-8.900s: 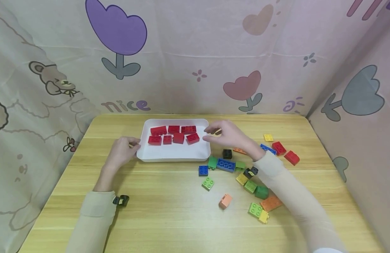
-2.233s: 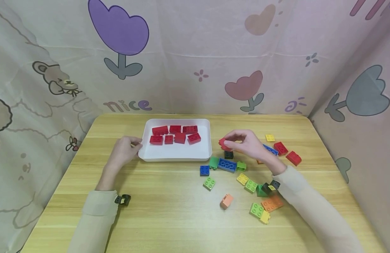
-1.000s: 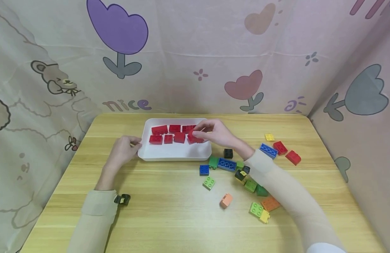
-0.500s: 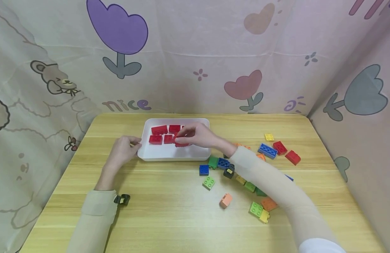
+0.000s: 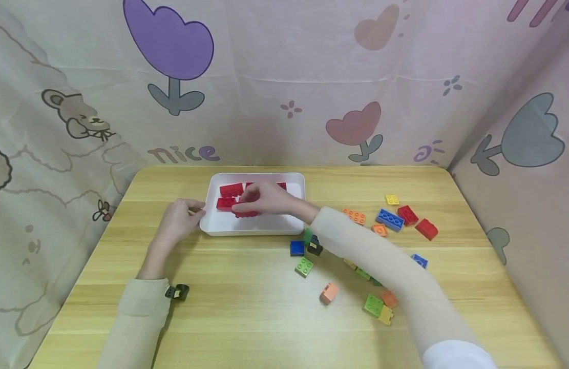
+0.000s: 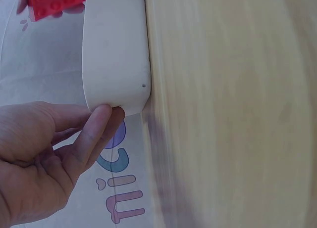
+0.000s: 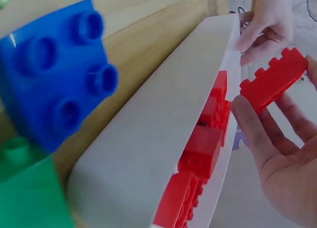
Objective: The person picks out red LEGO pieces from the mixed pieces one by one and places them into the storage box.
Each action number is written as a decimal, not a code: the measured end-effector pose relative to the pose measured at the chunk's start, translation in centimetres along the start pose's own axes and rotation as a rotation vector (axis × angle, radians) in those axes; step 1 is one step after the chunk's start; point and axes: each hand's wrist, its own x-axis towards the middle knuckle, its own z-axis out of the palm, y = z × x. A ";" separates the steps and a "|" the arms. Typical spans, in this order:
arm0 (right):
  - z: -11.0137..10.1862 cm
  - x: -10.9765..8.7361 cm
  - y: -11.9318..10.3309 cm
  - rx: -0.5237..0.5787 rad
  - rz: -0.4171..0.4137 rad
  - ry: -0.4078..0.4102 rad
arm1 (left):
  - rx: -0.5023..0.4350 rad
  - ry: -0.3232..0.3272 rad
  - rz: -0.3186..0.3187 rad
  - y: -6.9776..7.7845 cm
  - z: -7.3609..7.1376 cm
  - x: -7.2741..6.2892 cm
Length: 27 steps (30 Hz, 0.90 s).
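My left hand point(image 5: 180, 220) pinches the left end of a white tray point(image 5: 252, 232) between thumb and fingers; the left wrist view shows the fingertips on the tray's wall point(image 6: 116, 45). Over the tray, my right hand point(image 5: 271, 199) grips a red toy building brick point(image 7: 275, 79) between thumb and fingers. That brick is raised above the rim in the right wrist view, its studs facing the left hand. Several red bricks point(image 5: 226, 204) lie in the tray in two rows, some hidden behind the right hand.
Loose bricks lie right of the tray: two red bricks point(image 5: 426, 229), a blue brick point(image 5: 390, 219), an orange brick point(image 5: 354, 216), a small yellow brick point(image 5: 392, 199). Nearer are a blue brick point(image 5: 296, 248), a light green brick point(image 5: 304, 267) and a peach brick point(image 5: 329, 293). My right sleeve covers others.
Empty in the oldest frame, my right hand later holds a red brick right of the tray. It has since carried the brick leftward over the tray. The left hand stays at the tray's end.
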 end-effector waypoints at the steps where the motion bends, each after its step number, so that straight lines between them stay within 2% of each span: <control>1: 0.2 0.2 -0.2 -0.015 0.008 0.001 | 0.002 0.002 0.004 0.0 0.0 0.0; 7: 1.3 1.4 -0.9 -0.088 0.040 0.052 | 0.019 0.006 0.018 -0.1 0.0 0.1; 10: 1.8 1.9 -1.0 -0.110 0.054 0.064 | 0.022 0.000 0.004 -0.1 0.0 0.2; 27: 4.5 3.5 -2.3 -0.313 0.125 0.025 | 0.017 -0.003 0.019 -0.1 0.0 0.1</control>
